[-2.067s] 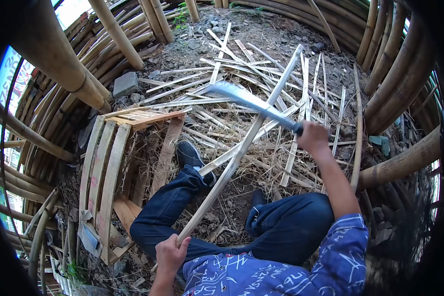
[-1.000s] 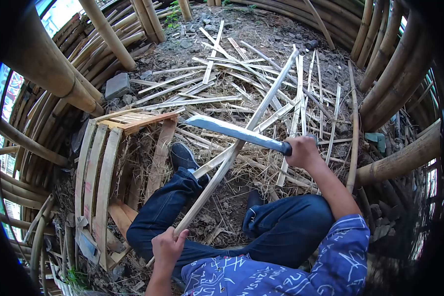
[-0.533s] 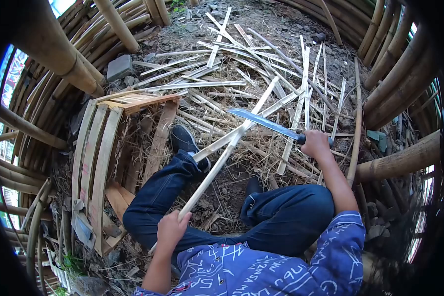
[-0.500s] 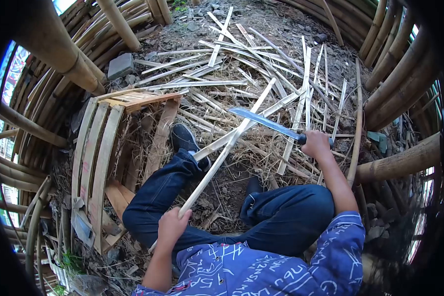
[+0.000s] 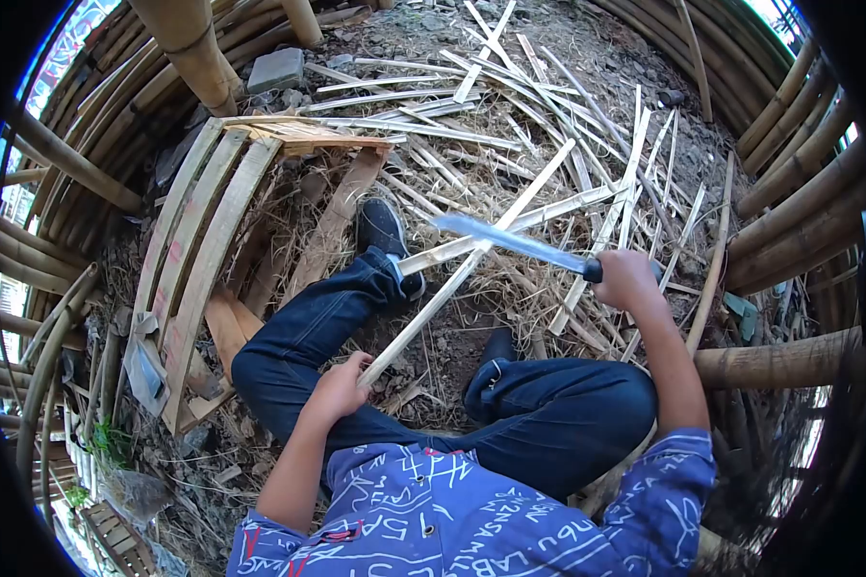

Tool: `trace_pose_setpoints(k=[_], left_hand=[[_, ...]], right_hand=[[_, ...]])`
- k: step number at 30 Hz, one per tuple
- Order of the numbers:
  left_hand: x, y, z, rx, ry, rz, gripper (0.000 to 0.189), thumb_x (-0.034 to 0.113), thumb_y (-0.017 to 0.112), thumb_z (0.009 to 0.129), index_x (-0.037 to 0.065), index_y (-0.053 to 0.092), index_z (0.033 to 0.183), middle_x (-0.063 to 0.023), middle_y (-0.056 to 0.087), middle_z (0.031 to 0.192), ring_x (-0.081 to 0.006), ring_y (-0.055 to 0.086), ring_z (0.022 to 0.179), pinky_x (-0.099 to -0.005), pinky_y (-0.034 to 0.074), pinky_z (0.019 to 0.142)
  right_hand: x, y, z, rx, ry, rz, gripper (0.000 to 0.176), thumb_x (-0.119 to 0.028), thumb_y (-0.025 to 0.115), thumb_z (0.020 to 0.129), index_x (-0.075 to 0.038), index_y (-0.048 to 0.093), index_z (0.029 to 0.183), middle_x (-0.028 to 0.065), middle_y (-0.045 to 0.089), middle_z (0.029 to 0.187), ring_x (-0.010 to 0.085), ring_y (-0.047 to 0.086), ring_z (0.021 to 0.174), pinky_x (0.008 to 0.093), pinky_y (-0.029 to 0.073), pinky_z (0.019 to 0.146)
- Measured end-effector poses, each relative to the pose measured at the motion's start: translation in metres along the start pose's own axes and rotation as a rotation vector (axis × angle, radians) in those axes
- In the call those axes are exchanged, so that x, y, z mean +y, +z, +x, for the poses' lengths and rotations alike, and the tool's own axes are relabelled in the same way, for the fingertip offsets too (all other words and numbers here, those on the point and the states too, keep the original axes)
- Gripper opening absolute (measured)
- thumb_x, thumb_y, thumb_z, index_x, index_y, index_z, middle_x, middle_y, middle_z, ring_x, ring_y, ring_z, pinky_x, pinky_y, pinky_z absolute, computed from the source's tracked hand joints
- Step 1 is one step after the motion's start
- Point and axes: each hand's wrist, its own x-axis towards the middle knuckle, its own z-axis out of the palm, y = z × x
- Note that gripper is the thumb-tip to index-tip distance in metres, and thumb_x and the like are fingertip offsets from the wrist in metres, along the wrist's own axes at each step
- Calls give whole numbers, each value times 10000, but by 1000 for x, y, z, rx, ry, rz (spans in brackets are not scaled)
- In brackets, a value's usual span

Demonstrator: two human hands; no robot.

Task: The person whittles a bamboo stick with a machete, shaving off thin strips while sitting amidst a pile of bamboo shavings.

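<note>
My left hand [image 5: 342, 387] is closed around the near end of a pale split bamboo strip [image 5: 433, 305], which slants up and away to the right. My right hand [image 5: 627, 280] grips the black handle of a long machete [image 5: 534, 248]. Its blade points left and passes over the strip, slightly blurred; whether it touches the strip cannot be made out. Another flat strip [image 5: 558, 210] lies crosswise beneath the held one, its near end beside my shoe [image 5: 382, 229].
A slatted wooden crate [image 5: 223, 231] stands at the left. Many loose strips [image 5: 433, 123] and shavings litter the ground ahead. Bamboo poles [image 5: 784, 358] line both sides, and a grey block [image 5: 275, 70] sits at the upper left.
The view has shifted, so the crate and strips appear farther right. The left hand still holds the strip, whose lower end no longer shows below the hand. The machete remains in the right hand.
</note>
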Motion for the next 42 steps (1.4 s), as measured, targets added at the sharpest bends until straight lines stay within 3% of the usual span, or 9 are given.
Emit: trace_pose_setpoints(k=[6, 8, 14, 16, 28, 33, 35, 38, 42], left_hand=[[18, 1, -26, 256, 29, 194, 470, 170, 706, 779, 53, 541, 1204, -221, 609, 1136, -388, 591, 1052, -438, 472, 897], [40, -3, -39, 302, 232, -54, 475, 124, 728, 760, 32, 560, 1195, -160, 587, 1152, -269, 609, 1025, -364, 480, 878], [150, -32, -106, -213, 1187, -1090, 688, 438, 645, 850, -47, 492, 1314, -234, 525, 1283, -422, 523, 1185, -502, 354, 1056], [182, -47, -120, -428, 1361, -1238, 546, 369, 554, 930, -57, 517, 1270, -226, 523, 1292, -411, 507, 1206, -487, 347, 1069], [245, 21, -111, -789, 1392, -1524, 394, 256, 474, 978, -66, 536, 1198, -221, 522, 1284, -359, 514, 1180, -447, 383, 1033], [227, 17, -60, -686, 1010, -971, 433, 324, 557, 942, 21, 530, 1250, -203, 478, 1330, -331, 457, 1243, -445, 347, 1036], [187, 6, -49, 122, 971, 37, 515, 221, 721, 768, 52, 555, 1225, -172, 524, 1278, -355, 494, 1187, -441, 367, 1004], [91, 10, -26, 443, 335, 353, 643, 199, 784, 675, 18, 542, 1242, -182, 552, 1259, -370, 529, 1152, -459, 426, 953], [0, 3, -42, 298, -116, 413, 552, 281, 751, 761, -20, 568, 1185, -190, 605, 1151, -348, 575, 1070, -431, 463, 902]], right_hand=[[-56, -24, 6, -229, -216, -241, 185, -170, 708, 635, -37, 707, 765, 155, 698, 807, 292, 697, 776, 388, 553, 731], [-53, -13, 10, -267, -194, -232, 193, -179, 708, 641, -34, 708, 767, 158, 700, 810, 296, 697, 775, 389, 554, 729], [-30, -5, 8, -247, -50, -125, 183, -153, 669, 650, -25, 700, 778, 181, 700, 826, 329, 692, 777, 409, 559, 748], [-28, -4, 3, -230, -62, -103, 196, -155, 667, 651, -18, 698, 788, 186, 697, 828, 335, 690, 785, 414, 558, 752], [-15, 14, 6, -243, 24, 4, 221, -151, 653, 612, 14, 670, 758, 238, 661, 788, 381, 655, 814, 442, 527, 763], [-32, -2, 3, -291, 12, 22, 216, -148, 674, 617, -7, 678, 781, 217, 668, 807, 379, 652, 812, 444, 520, 770], [-24, 8, 0, -223, 0, 38, 205, -139, 643, 642, -6, 679, 793, 230, 665, 812, 384, 651, 815, 445, 520, 779], [-27, 5, -1, -269, -6, -11, 203, -136, 616, 645, 11, 681, 770, 245, 659, 787, 394, 656, 795, 452, 527, 776], [-23, 14, 0, -232, -65, -1, 188, -123, 609, 637, 16, 677, 743, 245, 657, 767, 400, 654, 767, 458, 532, 767]])
